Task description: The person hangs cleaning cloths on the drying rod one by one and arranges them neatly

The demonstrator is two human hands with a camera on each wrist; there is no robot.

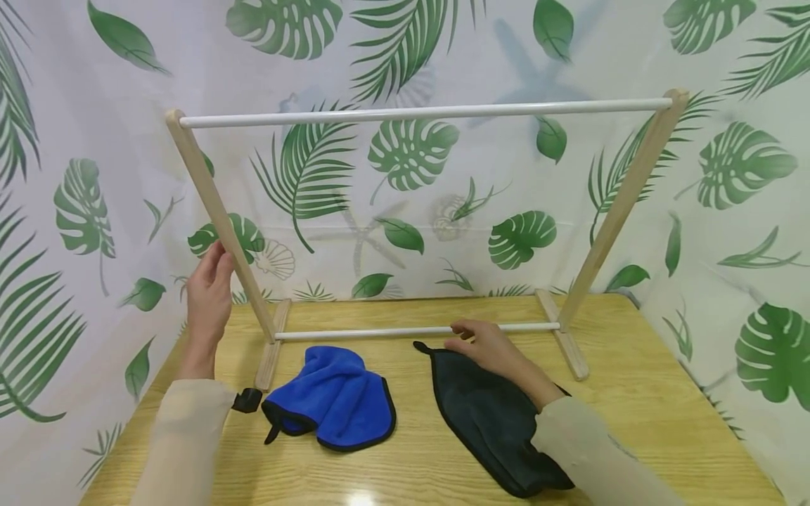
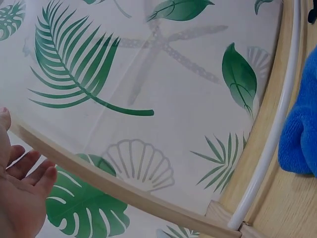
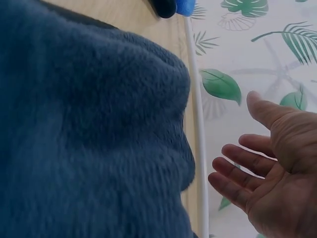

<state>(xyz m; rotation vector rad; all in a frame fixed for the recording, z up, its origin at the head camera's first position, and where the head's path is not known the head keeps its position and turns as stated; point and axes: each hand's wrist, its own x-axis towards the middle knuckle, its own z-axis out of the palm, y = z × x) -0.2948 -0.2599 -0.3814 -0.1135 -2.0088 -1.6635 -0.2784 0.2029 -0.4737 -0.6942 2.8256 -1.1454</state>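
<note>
In the head view, the table (image 1: 405, 471) ends at its back edge against the backdrop (image 1: 569, 232); its side edges slant outward toward you. A strip of wood parts the blue cloth (image 1: 342, 400) from the dark cloth (image 1: 465, 400), and the wide opening between the upper bar (image 1: 418, 112) and lower bar (image 1: 373, 333) faces you. Both cloths lie crumpled on the table before the lower bar. Your left hand (image 1: 211, 299) is just beside the left post (image 1: 218, 211), its fingers not wrapped round it; you cannot tell whether they touch. Your right hand (image 1: 490, 344) holds nothing, its fingertips overlapping the lower bar from here. Your right forearm crosses over the dark cloth, hiding part of it. The right post (image 1: 623, 200) and the two feet (image 1: 569, 351) bound the space at the sides.

In the left wrist view, your left fingers are loosely parted and grip nothing, with the post running away past them. The blue cloth shows at the right border, beyond the lower bar.

In the right wrist view, your right thumb and fingers stand apart, before the backdrop. The dark cloth fills the left side, near the lower bar.
</note>
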